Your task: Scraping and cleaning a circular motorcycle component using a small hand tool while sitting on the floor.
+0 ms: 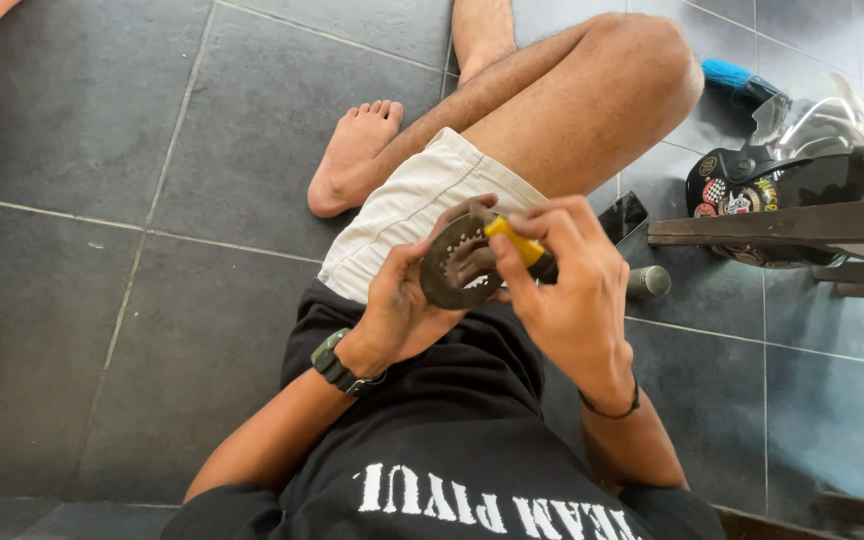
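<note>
A: While the left hand (402,300) grips it, where does the toothed metal ring (460,268) sit, and which way does it face?

B: Just right of the frame's centre, above the lap. It is a flat ring, so it has no real long axis; its face is turned up toward the camera and tilted a little toward the upper right.

A: How does it look?

B: Dull grey-brown, grimy, with small teeth round the inner opening. The left fingers are curled shut on its lower left rim, thumb over the face.

A: And the other hand?

B: The right hand (567,290) has its fingers clamped together on a yellow-handled tool (518,244). That tool's long axis runs from upper left down to lower right, its yellow end lying over the ring's upper right edge. Its working tip I cannot make out.

A: What surrounds them?

B: Beige shorts (412,205) and a bent bare knee (632,70) directly behind, a black shirt (452,440) below. A dark phone (624,215) and a small metal cylinder (649,282) lie on the floor just right of the right hand.

A: Room to move?

B: Grey floor tiles (102,300) lie open across the left half. The right side is crowded by a wooden frame (782,225) and a black helmet (772,175) with stickers.
</note>
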